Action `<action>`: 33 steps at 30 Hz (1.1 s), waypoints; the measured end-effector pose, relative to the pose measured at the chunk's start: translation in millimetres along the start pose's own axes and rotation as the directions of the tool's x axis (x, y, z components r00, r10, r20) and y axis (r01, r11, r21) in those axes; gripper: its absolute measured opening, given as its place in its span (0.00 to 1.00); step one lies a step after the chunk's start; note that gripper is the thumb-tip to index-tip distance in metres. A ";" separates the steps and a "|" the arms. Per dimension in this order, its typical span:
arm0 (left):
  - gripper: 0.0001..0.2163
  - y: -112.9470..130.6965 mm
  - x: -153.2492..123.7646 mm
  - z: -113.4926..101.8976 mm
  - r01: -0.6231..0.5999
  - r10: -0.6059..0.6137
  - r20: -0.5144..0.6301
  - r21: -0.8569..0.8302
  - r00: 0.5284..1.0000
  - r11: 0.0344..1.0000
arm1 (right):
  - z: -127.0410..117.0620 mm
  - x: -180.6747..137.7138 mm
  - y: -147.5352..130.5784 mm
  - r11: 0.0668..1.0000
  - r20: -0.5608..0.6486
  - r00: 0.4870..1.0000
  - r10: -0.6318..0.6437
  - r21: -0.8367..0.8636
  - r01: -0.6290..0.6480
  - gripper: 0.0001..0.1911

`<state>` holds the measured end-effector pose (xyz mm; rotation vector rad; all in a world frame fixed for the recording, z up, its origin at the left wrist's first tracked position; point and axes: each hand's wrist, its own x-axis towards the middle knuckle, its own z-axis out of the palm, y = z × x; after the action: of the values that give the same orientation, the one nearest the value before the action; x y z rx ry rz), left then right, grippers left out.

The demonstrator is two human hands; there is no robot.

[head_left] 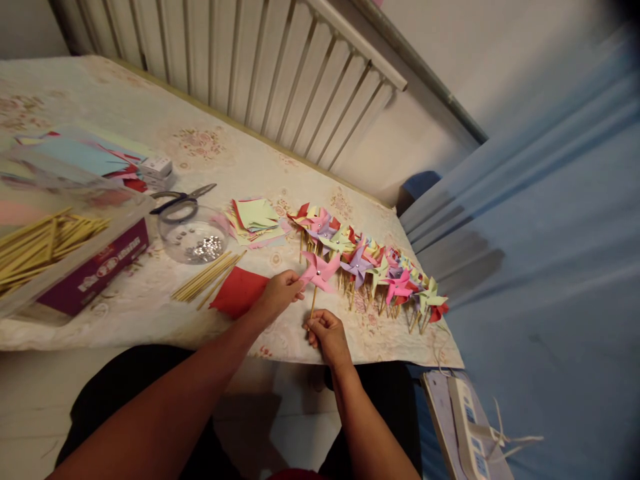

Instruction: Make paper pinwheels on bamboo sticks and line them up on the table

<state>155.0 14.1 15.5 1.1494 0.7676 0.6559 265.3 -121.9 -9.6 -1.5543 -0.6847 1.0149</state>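
Note:
A pink paper pinwheel on a thin wooden stick is held upright above the table's front edge. My right hand is closed around the lower part of its stick. At the pinwheel's left blade, my left hand pinches the paper between its fingers. Just left of that hand lies a red paper square. Several loose wooden sticks rest beside it. To the right, many finished-looking pinwheels in pink, purple, green and red lie in a long row, overlapping.
A round clear dish holds small shiny metal pieces, with scissors behind it. A stack of coloured paper squares lies mid-table. At left stands a plastic box of sticks. A power strip is at lower right, near blue curtains.

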 end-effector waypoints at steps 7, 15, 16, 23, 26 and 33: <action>0.11 5.3 3.1 -4.6 0.015 -0.023 -0.066 -0.121 0.998 0.992 | 0.4 -0.8 -1.3 1.000 0.002 1.000 0.007 0.004 -0.007 0.10; 0.15 9.2 5.1 -9.0 0.033 -0.054 -0.033 -0.464 0.998 0.885 | -0.2 -0.7 -0.5 1.000 0.006 1.000 0.001 0.002 -0.001 0.10; 0.16 8.9 4.6 -8.5 0.044 -0.070 -0.034 -0.489 0.997 0.871 | -0.2 -0.6 -0.4 1.000 0.005 1.000 0.000 0.002 0.000 0.10; 0.20 2.3 -4.3 -1.8 0.137 -0.110 0.093 -0.374 0.990 0.917 | 1.1 -1.0 -0.5 1.000 -0.013 1.000 -0.009 0.002 0.009 0.10; 0.19 -1.0 -7.0 4.1 0.099 -0.070 0.141 -0.208 0.987 0.973 | 1.5 -1.8 -2.2 1.000 -0.007 1.000 -0.008 -0.008 0.008 0.11; 0.11 -23.2 1.4 15.6 -0.080 0.074 0.066 0.089 0.995 0.993 | 1.5 -1.8 -2.6 1.000 -0.001 1.000 -0.006 -0.027 0.006 0.10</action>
<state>169.9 0.2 -3.6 1.2827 0.7089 0.6516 263.4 -122.1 -6.7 -1.5749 -0.7040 1.0039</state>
